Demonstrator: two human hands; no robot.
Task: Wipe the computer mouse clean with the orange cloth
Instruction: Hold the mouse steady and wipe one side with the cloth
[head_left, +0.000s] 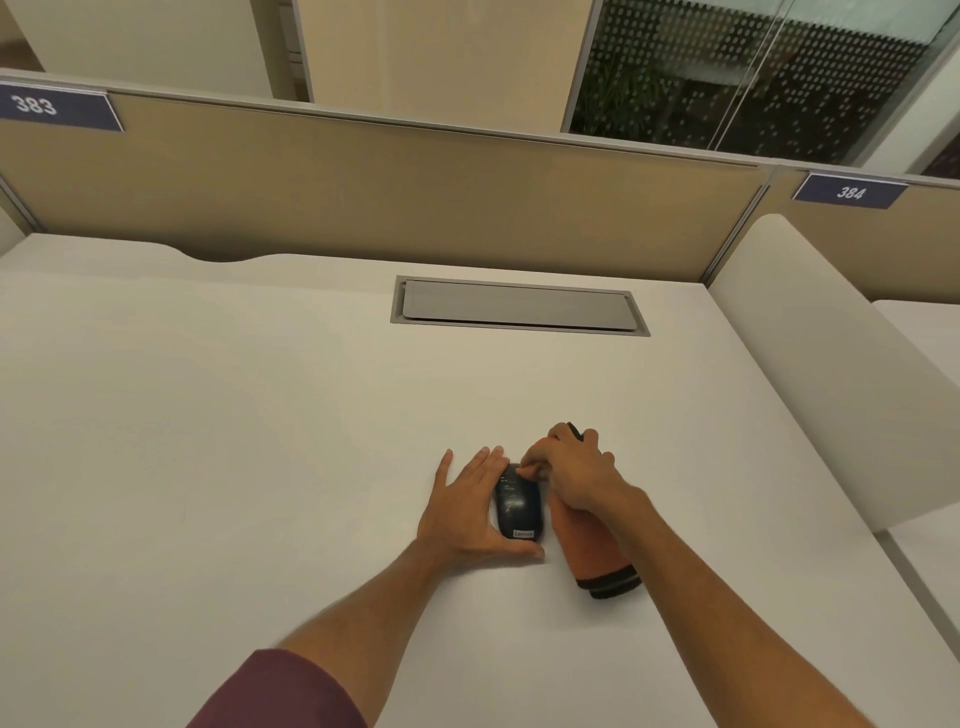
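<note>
A black computer mouse lies on the white desk, its logo end towards me. My left hand cups its left side, thumb at the near end and fingers along the edge. My right hand is closed on the orange cloth, whose dark-trimmed end trails on the desk to the right of the mouse. The fingertips of that hand press at the mouse's far end. How much cloth sits under them is hidden.
A grey cable hatch is set into the desk further back. A tan partition with number plates 383 and 384 closes the far side. A white side divider stands on the right.
</note>
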